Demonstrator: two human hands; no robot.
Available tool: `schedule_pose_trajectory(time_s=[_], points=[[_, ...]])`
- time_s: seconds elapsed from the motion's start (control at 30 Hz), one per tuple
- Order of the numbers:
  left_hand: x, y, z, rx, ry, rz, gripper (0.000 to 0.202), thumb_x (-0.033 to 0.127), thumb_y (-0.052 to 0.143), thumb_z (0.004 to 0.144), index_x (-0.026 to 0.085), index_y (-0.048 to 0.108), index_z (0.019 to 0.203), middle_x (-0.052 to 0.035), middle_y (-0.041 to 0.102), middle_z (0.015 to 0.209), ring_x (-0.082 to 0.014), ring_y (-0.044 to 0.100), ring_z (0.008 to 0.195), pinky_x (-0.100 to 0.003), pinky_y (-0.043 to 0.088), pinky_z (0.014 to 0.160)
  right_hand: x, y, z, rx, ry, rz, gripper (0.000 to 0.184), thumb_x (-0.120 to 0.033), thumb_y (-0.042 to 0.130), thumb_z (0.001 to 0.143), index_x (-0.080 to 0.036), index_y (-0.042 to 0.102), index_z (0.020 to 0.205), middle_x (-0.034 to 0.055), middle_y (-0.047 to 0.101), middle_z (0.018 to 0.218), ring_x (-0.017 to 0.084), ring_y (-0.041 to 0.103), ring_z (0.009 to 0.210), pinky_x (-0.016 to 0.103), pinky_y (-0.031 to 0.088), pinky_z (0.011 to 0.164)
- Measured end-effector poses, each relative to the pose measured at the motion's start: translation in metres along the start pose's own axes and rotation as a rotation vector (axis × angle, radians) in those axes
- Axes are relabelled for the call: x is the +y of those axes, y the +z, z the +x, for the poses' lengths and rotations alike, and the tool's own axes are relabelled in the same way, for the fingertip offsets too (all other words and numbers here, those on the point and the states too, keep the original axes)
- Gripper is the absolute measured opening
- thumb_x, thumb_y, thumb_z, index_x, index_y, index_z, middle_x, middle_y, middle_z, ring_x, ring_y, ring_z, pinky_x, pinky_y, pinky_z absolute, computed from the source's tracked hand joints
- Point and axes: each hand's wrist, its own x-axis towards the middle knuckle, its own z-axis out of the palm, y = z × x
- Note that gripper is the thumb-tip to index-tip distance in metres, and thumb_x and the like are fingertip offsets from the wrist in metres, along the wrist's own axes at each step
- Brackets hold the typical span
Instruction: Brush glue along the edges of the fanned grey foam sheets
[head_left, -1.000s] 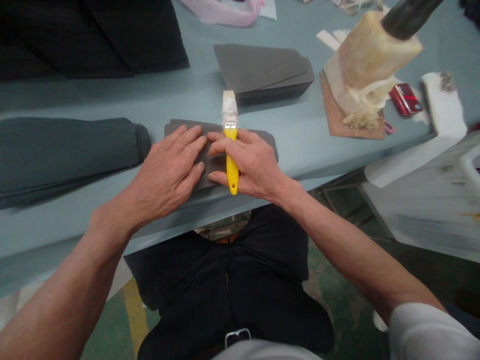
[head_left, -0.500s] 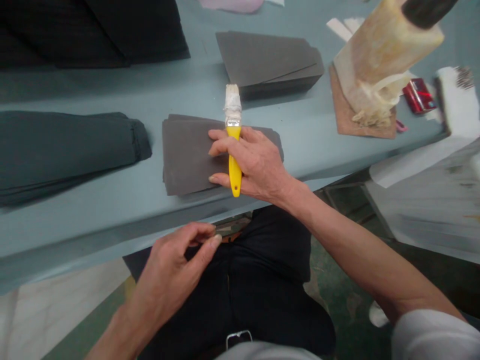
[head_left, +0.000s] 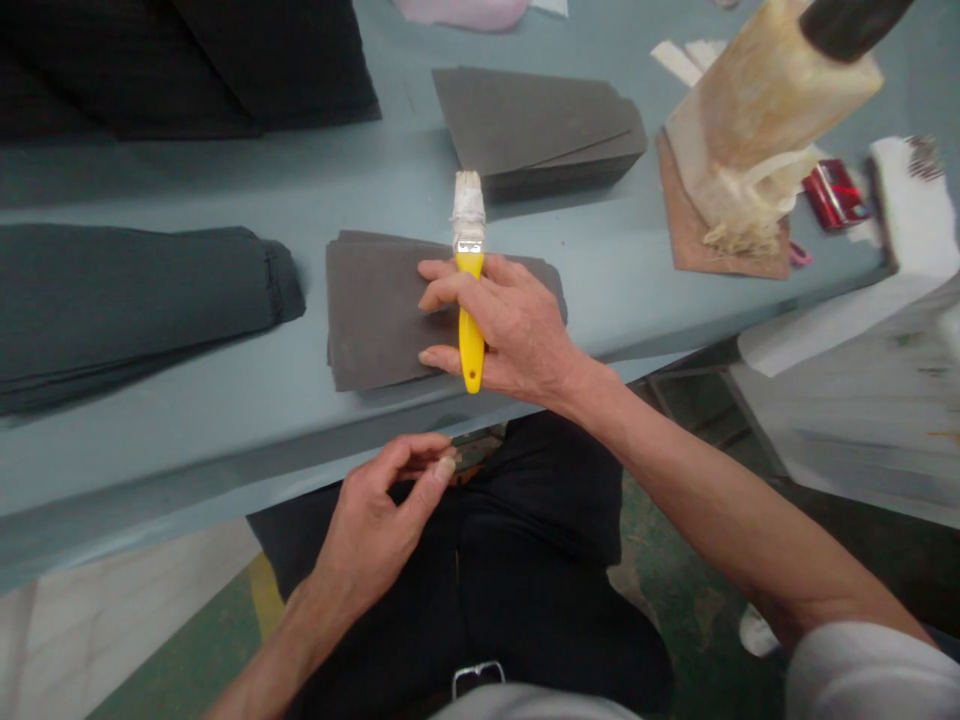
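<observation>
A paintbrush (head_left: 472,345) with a yellow handle and pale, caked bristles is held in my right hand (head_left: 517,320). One finger crosses over its handle, and the bristles point away from me. The fingertips and thumb of that hand rest on a stack of dark grey sheets (head_left: 375,310) near the table's front edge. Below the edge, in front of my dark trousers, my left hand (head_left: 382,510) is loosely curled. Its thumb and fingertips are close together with a small gap, and I see nothing between them.
Another grey stack (head_left: 540,120) lies behind. Dark green folded pieces (head_left: 135,300) are at left, black ones (head_left: 300,60) at back left. At right, a stained plastic container (head_left: 757,110) stands on a brown board (head_left: 686,240), near a red shiny object (head_left: 834,195).
My left hand has moved a little right and up, nearer the table edge, and its thumb and fingertips are closer together. My right hand and the paintbrush have hardly moved.
</observation>
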Motion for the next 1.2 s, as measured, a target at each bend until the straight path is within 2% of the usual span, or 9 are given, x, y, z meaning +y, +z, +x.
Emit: schedule_pose_trajectory(time_s=[0.13, 0.27, 0.43, 0.57, 0.67, 0.87, 1.07, 1.2], points=[[0.007, -0.005, 0.004, 0.105, -0.049, -0.174, 0.053, 0.067, 0.078, 0.092, 0.022, 0.075, 0.121, -0.0084, 0.086, 0.106, -0.0224, 0.081, 0.092, -0.037, 0.068, 0.094, -0.001, -0.001, 0.0, -0.008, 0.012, 0.006, 0.052, -0.065, 0.071, 0.102, -0.023, 0.067, 0.134, 0.0103, 0.072, 0.155, 0.032, 0.068, 0.131, 0.047, 0.053, 0.115], [0.011, -0.008, 0.014, 0.107, -0.115, -0.379, 0.066, 0.07, 0.084, 0.087, 0.02, 0.07, 0.127, -0.0076, 0.085, 0.108, -0.0195, 0.08, 0.088, -0.032, 0.068, 0.083, -0.001, -0.001, 0.001, 0.027, -0.002, 0.012, 0.05, -0.061, 0.074, 0.101, -0.022, 0.068, 0.132, 0.0103, 0.074, 0.153, 0.031, 0.069, 0.129, 0.044, 0.054, 0.113], [0.02, -0.015, 0.025, 0.104, -0.209, -0.514, 0.069, 0.073, 0.095, 0.071, 0.018, 0.075, 0.109, -0.007, 0.085, 0.101, -0.0192, 0.08, 0.086, -0.028, 0.068, 0.078, -0.001, 0.0, 0.001, 0.005, 0.017, -0.004, 0.052, -0.063, 0.071, 0.102, -0.023, 0.067, 0.135, 0.0101, 0.073, 0.154, 0.031, 0.069, 0.13, 0.046, 0.053, 0.114], [0.031, -0.023, 0.03, 0.097, -0.295, -0.552, 0.076, 0.076, 0.101, 0.056, 0.016, 0.08, 0.098, -0.0077, 0.085, 0.089, -0.0176, 0.079, 0.075, -0.022, 0.066, 0.068, -0.001, 0.002, 0.0, 0.007, 0.019, -0.003, 0.053, -0.063, 0.071, 0.102, -0.023, 0.067, 0.136, 0.0103, 0.072, 0.155, 0.032, 0.068, 0.132, 0.046, 0.053, 0.116], [0.036, -0.028, 0.033, 0.085, -0.338, -0.593, 0.075, 0.072, 0.105, 0.049, 0.015, 0.082, 0.091, -0.0083, 0.085, 0.085, -0.0176, 0.078, 0.069, -0.022, 0.065, 0.063, 0.0, 0.002, 0.0, 0.007, 0.007, 0.005, 0.054, -0.064, 0.07, 0.103, -0.022, 0.066, 0.136, 0.011, 0.071, 0.155, 0.032, 0.067, 0.133, 0.047, 0.052, 0.116], [0.031, -0.027, 0.034, 0.083, -0.338, -0.632, 0.069, 0.069, 0.106, 0.051, 0.017, 0.086, 0.092, -0.0073, 0.085, 0.086, -0.0161, 0.078, 0.068, -0.02, 0.064, 0.061, 0.0, 0.001, 0.0, 0.001, 0.011, 0.005, 0.051, -0.062, 0.07, 0.103, -0.023, 0.066, 0.136, 0.0102, 0.072, 0.155, 0.032, 0.068, 0.13, 0.047, 0.053, 0.114], [0.025, -0.009, 0.027, 0.052, -0.31, -0.664, 0.066, 0.066, 0.105, 0.058, 0.02, 0.087, 0.101, -0.0067, 0.086, 0.091, -0.0154, 0.079, 0.072, -0.019, 0.065, 0.066, 0.0, 0.003, 0.0, 0.005, 0.009, -0.01, 0.054, -0.067, 0.068, 0.103, -0.024, 0.065, 0.134, 0.0101, 0.072, 0.154, 0.032, 0.069, 0.124, 0.048, 0.053, 0.111], [0.026, 0.002, 0.029, 0.082, -0.286, -0.728, 0.064, 0.065, 0.105, 0.059, 0.019, 0.086, 0.101, -0.0066, 0.086, 0.09, -0.0148, 0.078, 0.071, -0.019, 0.065, 0.066, 0.0, 0.003, 0.0, 0.026, -0.008, -0.002, 0.055, -0.068, 0.067, 0.103, -0.023, 0.065, 0.134, 0.0107, 0.073, 0.152, 0.031, 0.069, 0.123, 0.047, 0.054, 0.11]])
